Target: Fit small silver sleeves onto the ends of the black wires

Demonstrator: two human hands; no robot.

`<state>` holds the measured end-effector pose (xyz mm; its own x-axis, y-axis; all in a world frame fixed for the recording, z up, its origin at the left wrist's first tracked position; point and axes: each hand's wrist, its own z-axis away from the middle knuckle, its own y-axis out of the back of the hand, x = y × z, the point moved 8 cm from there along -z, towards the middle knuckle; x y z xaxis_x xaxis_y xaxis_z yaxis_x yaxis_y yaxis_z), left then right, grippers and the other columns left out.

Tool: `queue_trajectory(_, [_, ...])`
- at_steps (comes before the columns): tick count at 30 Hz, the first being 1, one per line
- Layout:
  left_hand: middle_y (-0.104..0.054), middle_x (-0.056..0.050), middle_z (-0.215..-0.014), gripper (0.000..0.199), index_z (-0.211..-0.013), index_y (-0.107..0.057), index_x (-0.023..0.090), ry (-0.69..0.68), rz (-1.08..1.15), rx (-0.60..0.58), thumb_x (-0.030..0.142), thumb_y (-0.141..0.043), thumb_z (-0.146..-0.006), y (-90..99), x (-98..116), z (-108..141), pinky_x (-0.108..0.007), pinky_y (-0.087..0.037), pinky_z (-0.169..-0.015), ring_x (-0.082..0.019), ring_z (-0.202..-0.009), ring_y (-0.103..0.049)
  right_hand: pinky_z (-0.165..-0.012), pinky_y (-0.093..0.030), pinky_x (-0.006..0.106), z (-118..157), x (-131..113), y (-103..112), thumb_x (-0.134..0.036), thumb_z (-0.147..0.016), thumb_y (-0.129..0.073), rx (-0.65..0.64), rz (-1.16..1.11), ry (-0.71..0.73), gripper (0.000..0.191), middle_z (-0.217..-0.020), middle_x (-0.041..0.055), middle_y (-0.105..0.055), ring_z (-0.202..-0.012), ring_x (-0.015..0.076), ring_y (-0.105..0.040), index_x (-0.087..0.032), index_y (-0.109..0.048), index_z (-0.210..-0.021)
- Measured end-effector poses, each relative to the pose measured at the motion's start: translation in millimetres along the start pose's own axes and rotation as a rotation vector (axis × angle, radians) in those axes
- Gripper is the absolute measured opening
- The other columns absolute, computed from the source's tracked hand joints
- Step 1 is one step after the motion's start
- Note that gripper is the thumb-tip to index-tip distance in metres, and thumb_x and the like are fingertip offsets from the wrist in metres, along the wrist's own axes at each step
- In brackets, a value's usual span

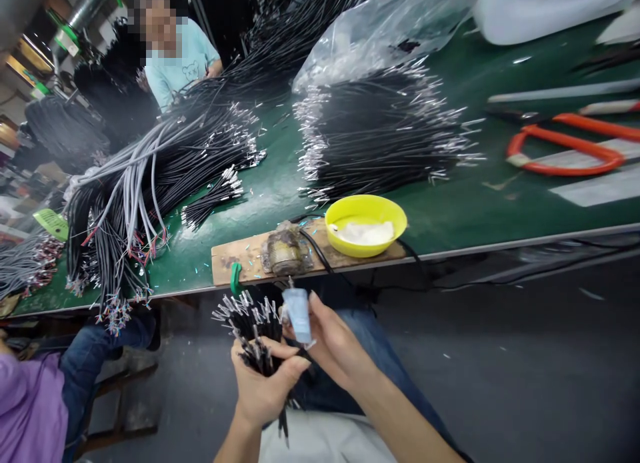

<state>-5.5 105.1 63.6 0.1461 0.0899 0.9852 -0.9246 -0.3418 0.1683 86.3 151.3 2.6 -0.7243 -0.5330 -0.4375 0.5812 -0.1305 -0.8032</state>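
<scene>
The left hand (267, 386) is holding a bundle of black wires (255, 320) in front of the person's lap, just below the edge of the bench (450, 226). Its fingers are closing around the wires, with the thumb lying across them, and the bare silvery ends are fanning out above the grip while a few dark ends are hanging below the hand. The right hand (345, 350) is reaching in beside the bundle, its fingers partly bending around a pale blue wrapping (299, 315); whether this is covering a finger or being held, and whether the fingers are pinching a wire, I cannot tell.

Just above the wrapping, a small grimy motor (285, 251) is sitting on a wooden board (233, 258) at the bench's edge. A green hook (236, 278) is sticking out at the board's front, and a yellow bowl (367, 251) is resting on its right part, holding something white (367, 232).

Behind the bowl, a wide stack of black wires (380, 130) is lying on the bench, with a clear plastic bag (370, 40) beyond it. To the left, a small bunch (210, 202) is lying near a heap of grey cables (135, 166). Orange-handled scissors (565, 170) are lying at the right. A co-worker in a light blue shirt (183, 66) is staying across the bench, and someone in purple (37, 403) is sitting at the left.
</scene>
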Motion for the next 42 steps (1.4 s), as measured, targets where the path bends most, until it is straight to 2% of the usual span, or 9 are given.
queue_trajectory(7, [-0.064,-0.005,-0.051,0.032,-0.050,-0.065,0.017,0.111,0.065,-0.057,0.046,-0.078,-0.048,-0.5,-31.7,19.0,-0.029,-0.048,-0.053,-0.016,-0.048,-0.057,-0.048,-0.035,0.026,5.3,7.2,31.8,-0.050,-0.052,-0.077,0.062,0.038,0.029,0.035,-0.048,-0.0008,-0.056,-0.047,0.0125,-0.044,-0.017,-0.066,-0.056])
queue_trajectory(10, [-0.059,-0.001,-0.046,0.032,-0.051,-0.061,0.016,0.204,0.108,-0.005,0.044,-0.078,-0.049,4.3,-44.3,23.4,-0.025,-0.044,-0.045,-0.012,-0.041,-0.051,-0.050,-0.033,0.026,11.6,6.1,34.1,-0.048,-0.055,-0.076,0.049,0.130,0.064,0.034,-0.047,-0.0022,-0.051,-0.048,0.0116,-0.040,-0.017,-0.062,-0.051])
queue_trajectory(14, [-0.041,0.007,-0.032,0.038,-0.054,-0.057,0.016,0.317,0.196,-0.052,0.050,-0.074,-0.053,1.7,-59.9,25.6,-0.020,-0.026,-0.029,-0.005,-0.025,-0.032,-0.049,-0.029,0.026,20.1,7.4,31.8,-0.051,-0.060,-0.072,-0.003,0.309,0.098,0.037,-0.047,-0.0030,-0.046,-0.049,0.0114,-0.036,-0.017,-0.059,-0.050])
queue_trajectory(18, [-0.036,0.008,-0.027,0.041,-0.051,-0.055,0.014,0.349,0.220,-0.090,0.051,-0.073,-0.055,0.9,-65.5,27.7,-0.017,-0.020,-0.025,-0.003,-0.022,-0.027,-0.050,-0.031,0.025,26.8,14.8,32.5,-0.051,-0.066,-0.067,-0.076,0.434,0.133,0.035,-0.050,-0.0026,-0.048,-0.050,0.0121,-0.039,-0.018,-0.062,-0.057])
queue_trajectory(22, [-0.042,0.007,-0.028,0.036,-0.066,-0.064,0.012,0.426,0.212,-0.100,0.046,-0.074,-0.056,2.3,-70.1,32.4,-0.016,-0.023,-0.025,-0.005,-0.022,-0.033,-0.059,-0.040,0.027,29.6,22.6,34.1,-0.042,-0.064,-0.071,-0.122,0.489,0.138,0.025,-0.063,-0.0002,-0.058,-0.061,0.0154,-0.051,-0.019,-0.066,-0.074])
queue_trajectory(25, [-0.044,0.008,-0.029,0.040,-0.078,-0.065,0.013,0.478,0.218,-0.063,0.044,-0.076,-0.054,5.4,-72.6,35.3,-0.016,-0.025,-0.027,-0.006,-0.023,-0.035,-0.060,-0.042,0.026,29.1,19.3,35.1,-0.038,-0.064,-0.071,-0.069,0.551,0.167,0.021,-0.063,-0.0004,-0.058,-0.062,0.0155,-0.052,-0.019,-0.064,-0.069])
queue_trajectory(31, [-0.042,0.008,-0.033,0.028,-0.056,-0.060,0.012,0.465,0.145,-0.040,0.036,-0.074,-0.055,4.3,-74.1,41.1,-0.018,-0.027,-0.034,-0.004,-0.030,-0.034,-0.051,-0.040,0.025,33.7,4.1,32.8,-0.033,-0.066,-0.066,0.059,0.762,0.303,0.015,-0.055,-0.0019,-0.053,-0.054,0.0138,-0.048,-0.020,-0.060,-0.061])
queue_trajectory(37, [-0.043,0.009,-0.039,0.027,-0.053,-0.050,0.016,0.650,-0.008,0.035,0.021,-0.076,-0.049,4.3,-103.8,68.7,-0.020,-0.031,-0.040,-0.006,-0.038,-0.038,-0.049,-0.040,0.025,39.7,10.1,19.0,-0.030,-0.069,-0.058,-0.045,1.083,0.376,0.011,-0.052,-0.0028,-0.051,-0.050,0.0141,-0.046,-0.019,-0.060,-0.065])
queue_trajectory(42, [-0.053,0.006,-0.052,0.028,-0.061,-0.049,0.018,0.678,-0.036,0.096,0.012,-0.073,-0.049,12.6,-97.7,79.1,-0.023,-0.040,-0.052,-0.012,-0.053,-0.048,-0.048,-0.040,0.024,41.2,15.4,12.9,-0.030,-0.071,-0.054,-0.106,1.207,0.414,0.013,-0.052,-0.0028,-0.050,-0.049,0.0136,-0.045,-0.019,-0.059,-0.067])
